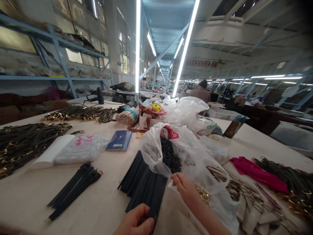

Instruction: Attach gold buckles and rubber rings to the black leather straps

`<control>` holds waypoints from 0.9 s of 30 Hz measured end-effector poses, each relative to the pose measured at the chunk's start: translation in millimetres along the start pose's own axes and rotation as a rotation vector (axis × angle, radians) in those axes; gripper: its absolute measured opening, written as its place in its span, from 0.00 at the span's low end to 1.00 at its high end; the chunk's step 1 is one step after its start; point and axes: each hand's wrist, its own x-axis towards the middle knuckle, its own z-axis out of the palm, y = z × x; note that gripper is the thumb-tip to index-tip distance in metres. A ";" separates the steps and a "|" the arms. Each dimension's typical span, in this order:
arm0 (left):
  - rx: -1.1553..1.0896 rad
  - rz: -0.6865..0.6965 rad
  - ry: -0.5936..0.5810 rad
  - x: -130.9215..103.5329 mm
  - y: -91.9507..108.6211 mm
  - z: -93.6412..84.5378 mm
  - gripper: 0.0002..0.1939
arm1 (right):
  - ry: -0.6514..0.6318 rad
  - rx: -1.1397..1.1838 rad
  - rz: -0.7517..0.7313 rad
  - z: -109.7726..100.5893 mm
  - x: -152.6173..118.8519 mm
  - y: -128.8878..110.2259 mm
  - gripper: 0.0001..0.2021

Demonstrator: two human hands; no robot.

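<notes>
1. My left hand (137, 220): low, thumb and index curled at near end of black straps (144, 186) on bench (107, 202); can't tell if pinching.
2. My right hand (184, 187): reaching in, fingertips bunched by plastic bag (195, 163); grip unclear.

Strips (148, 189): plain black, faintly bluish.
Front bag (195, 156): see-through white, printed with a red patch (169, 132).
Pieces (169, 155) in it: black.
Rear bag (187, 109): translucent white, yellow smiley (156, 107), black letters (163, 102).
Booklet (119, 138): blue, small pale label (117, 145).
Packet (79, 150): cloudy white, pink handwriting (84, 139).
Cloth (259, 174): bright magenta.
Bundle (124, 117): beige, teal band (132, 113).
Table (105, 195): plain cream.
</notes>
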 end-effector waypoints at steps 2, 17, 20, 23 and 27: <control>-0.120 -0.010 0.049 7.1 0.3 0.2 0.20 | 0.050 -0.138 0.032 -2.8 26.1 15.1 0.10; -0.385 -0.018 0.088 -0.1 2.9 9.4 0.16 | 0.086 -0.322 0.022 11.5 45.4 39.4 0.02; -0.406 -0.044 0.121 -8.7 4.5 11.6 0.16 | 0.090 -0.203 0.034 3.0 36.8 28.3 0.03; -0.469 -0.070 0.205 -16.7 6.8 13.4 0.15 | 0.026 -0.049 0.031 1.3 9.7 11.4 0.08; -0.567 -0.050 0.352 -23.2 9.4 14.7 0.15 | -0.149 0.496 0.157 17.2 -50.5 -7.0 0.16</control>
